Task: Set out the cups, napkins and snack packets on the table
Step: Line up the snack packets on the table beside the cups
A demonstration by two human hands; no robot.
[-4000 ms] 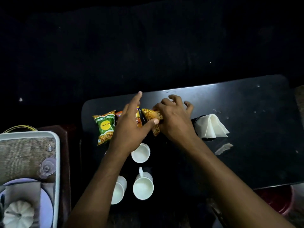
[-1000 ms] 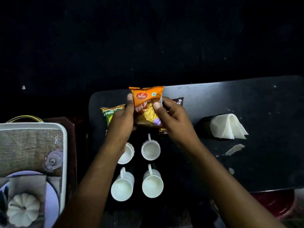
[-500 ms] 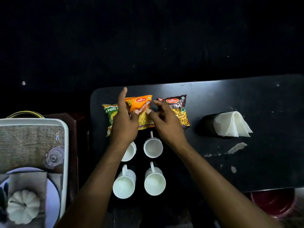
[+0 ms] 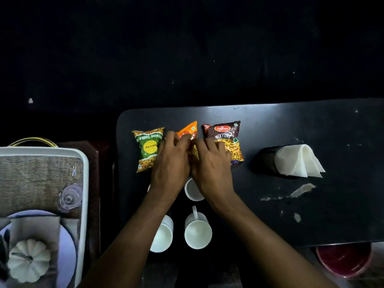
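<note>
Three snack packets lie in a row on the black table (image 4: 291, 125): a green packet (image 4: 148, 148) at left, an orange packet (image 4: 189, 133) in the middle, a brown "Mixture" packet (image 4: 225, 138) at right. My left hand (image 4: 171, 161) and my right hand (image 4: 212, 163) press together on the orange packet, covering most of it. White cups stand nearer me: one (image 4: 194, 191) just under my right wrist, another (image 4: 197, 230) in front, a third (image 4: 162, 233) half hidden by my left forearm. White napkins (image 4: 301, 161) stick out of a black holder (image 4: 265, 161) lying at right.
A white tray (image 4: 84, 183) at left carries a woven mat, an overturned glass (image 4: 69, 198), a plate and a white pumpkin ornament (image 4: 28, 260). A red bowl (image 4: 342, 260) sits below the table's near right edge. White scraps (image 4: 301, 189) dot the tabletop.
The orange packet went from held upright in the air down to the table between the green and brown packets. Both hands now lie flatter on it.
</note>
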